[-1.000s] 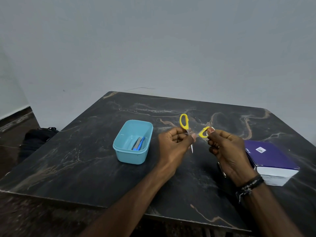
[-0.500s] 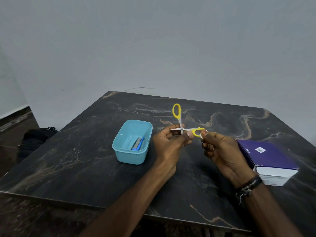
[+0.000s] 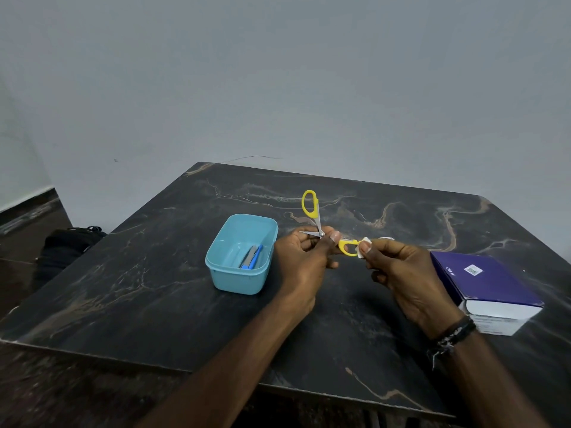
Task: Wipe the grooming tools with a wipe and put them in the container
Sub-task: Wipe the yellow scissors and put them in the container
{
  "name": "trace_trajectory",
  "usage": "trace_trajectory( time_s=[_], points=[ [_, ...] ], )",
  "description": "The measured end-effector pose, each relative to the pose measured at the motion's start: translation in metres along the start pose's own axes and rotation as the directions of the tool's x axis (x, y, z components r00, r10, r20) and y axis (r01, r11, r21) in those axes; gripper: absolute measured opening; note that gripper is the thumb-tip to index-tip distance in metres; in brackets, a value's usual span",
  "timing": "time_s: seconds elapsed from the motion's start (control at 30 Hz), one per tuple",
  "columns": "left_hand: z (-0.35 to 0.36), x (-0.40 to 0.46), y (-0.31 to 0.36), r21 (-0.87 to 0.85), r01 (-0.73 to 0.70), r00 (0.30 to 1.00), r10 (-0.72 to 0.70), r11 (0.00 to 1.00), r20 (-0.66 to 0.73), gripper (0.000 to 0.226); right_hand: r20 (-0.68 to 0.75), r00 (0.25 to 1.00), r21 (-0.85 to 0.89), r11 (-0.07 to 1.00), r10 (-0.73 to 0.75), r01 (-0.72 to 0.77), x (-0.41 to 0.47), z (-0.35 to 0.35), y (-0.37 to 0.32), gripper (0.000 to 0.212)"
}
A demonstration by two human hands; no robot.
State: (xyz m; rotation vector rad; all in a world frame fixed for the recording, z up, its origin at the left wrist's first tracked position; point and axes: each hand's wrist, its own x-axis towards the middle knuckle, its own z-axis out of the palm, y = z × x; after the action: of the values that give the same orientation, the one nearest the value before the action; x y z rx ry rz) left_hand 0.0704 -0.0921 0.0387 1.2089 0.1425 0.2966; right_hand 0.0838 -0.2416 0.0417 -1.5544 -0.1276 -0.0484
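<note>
Small yellow-handled scissors [image 3: 310, 208] are held spread open above the table's middle. My left hand [image 3: 304, 257] pinches them at the pivot, with one blade pointing left and one handle loop standing up. My right hand [image 3: 404, 279] presses a small white wipe [image 3: 364, 242] against the other yellow loop, which points right. The light blue container [image 3: 227, 274] stands on the table just left of my left hand. It holds a grey tool and a blue tool [image 3: 251, 257].
A purple and white box [image 3: 491, 288] lies at the table's right side, close to my right wrist. The dark marble table [image 3: 139, 291] ends near my body. A black bag [image 3: 68, 245] sits on the floor beyond the left edge.
The scissors have been spread wider and lifted a little. One handle loop now stands upright and the other points right, where my right hand holds the wipe on it.
</note>
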Motion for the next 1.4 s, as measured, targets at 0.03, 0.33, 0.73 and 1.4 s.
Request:
trace_trajectory(
  time_s=[0.03, 0.33, 0.73, 1.4],
  points=[
    [0.0, 0.0, 0.0, 0.026, -0.011, 1.0, 0.011, 1.0, 0.005, 0.009, 0.002, 1.0, -0.023, 1.0, -0.012, 0.012, 0.0, 0.0, 0.001, 0.018],
    [-0.002, -0.001, 0.0, 0.132, -0.199, 0.979, 0.204, 0.971, -0.021, 0.02, 0.2, 0.967, -0.299, 0.929, -0.161, 0.216, -0.004, 0.009, 0.002, 0.015],
    [-0.002, 0.0, -0.005, 0.169, -0.263, 0.965, 0.262, 0.95, 0.031, 0.015, 0.301, 0.942, -0.155, 0.982, 0.151, -0.108, -0.006, 0.006, -0.005, 0.02],
    [0.003, -0.005, 0.0, 0.012, -0.161, 0.98, 0.158, 0.987, 0.123, 0.03, 0.392, 0.894, -0.057, 0.975, 0.219, -0.213, -0.005, 0.002, -0.008, 0.019]
  ],
)
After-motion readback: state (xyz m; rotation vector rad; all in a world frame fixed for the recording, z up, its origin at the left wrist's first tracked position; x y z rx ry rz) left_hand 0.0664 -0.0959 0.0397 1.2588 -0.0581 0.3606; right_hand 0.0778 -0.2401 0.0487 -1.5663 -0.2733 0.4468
